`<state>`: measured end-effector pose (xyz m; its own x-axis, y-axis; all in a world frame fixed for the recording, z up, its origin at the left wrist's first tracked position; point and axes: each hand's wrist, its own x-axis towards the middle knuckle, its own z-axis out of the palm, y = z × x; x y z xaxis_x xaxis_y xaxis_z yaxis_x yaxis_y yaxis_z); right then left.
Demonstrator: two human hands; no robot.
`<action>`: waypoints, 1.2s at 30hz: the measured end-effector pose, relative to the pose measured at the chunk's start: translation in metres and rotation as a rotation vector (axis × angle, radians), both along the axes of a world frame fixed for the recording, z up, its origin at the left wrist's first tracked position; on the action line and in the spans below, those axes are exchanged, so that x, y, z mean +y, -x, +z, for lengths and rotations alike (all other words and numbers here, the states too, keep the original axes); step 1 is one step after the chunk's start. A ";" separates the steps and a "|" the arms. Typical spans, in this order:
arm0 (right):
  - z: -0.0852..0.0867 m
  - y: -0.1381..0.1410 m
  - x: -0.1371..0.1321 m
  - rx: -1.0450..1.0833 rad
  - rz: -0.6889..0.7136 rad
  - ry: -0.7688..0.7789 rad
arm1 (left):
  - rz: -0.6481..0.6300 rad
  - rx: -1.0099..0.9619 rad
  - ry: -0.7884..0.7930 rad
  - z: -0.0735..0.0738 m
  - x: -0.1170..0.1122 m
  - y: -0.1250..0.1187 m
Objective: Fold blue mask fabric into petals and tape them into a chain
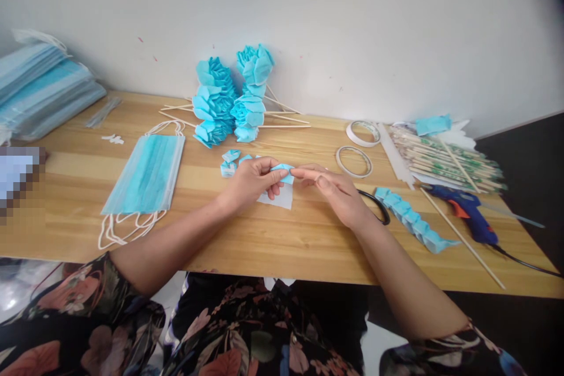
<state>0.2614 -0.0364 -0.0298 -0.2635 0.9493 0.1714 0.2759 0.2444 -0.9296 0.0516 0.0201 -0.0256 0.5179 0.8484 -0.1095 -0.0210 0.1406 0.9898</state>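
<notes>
My left hand (pixel 252 181) and my right hand (pixel 332 190) meet over the middle of the wooden table (pixel 273 241). Both pinch a small folded blue mask piece (pixel 284 172) between their fingertips. Under it lies a pale blue scrap (pixel 282 197). A few small folded blue pieces (pixel 231 161) lie just behind my left hand. Black scissors (pixel 379 205) lie partly hidden under my right wrist.
Blue flowers on sticks (pixel 231 100) lean on the wall. A stack of face masks (pixel 145 173) lies left, another pile (pixel 39 88) far left. Two tape rolls (pixel 355 160), a folded blue strip (pixel 412 218), a blue glue gun (pixel 467 211) and bundled sticks (pixel 440 158) sit right.
</notes>
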 end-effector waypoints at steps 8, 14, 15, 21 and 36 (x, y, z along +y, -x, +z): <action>-0.004 0.002 0.001 0.128 -0.107 0.029 | 0.009 -0.008 0.008 -0.003 0.001 0.000; -0.007 0.001 0.005 0.264 -0.179 0.030 | 0.031 -0.018 0.009 -0.002 0.001 0.000; -0.006 0.001 0.005 0.280 -0.193 0.034 | 0.035 -0.022 0.009 -0.002 0.001 0.000; 0.013 0.013 0.001 0.310 -0.257 0.180 | 0.048 -0.055 -0.006 -0.001 0.002 0.001; 0.006 0.076 0.017 0.412 -0.427 0.180 | 0.066 -0.108 -0.002 0.004 0.000 0.000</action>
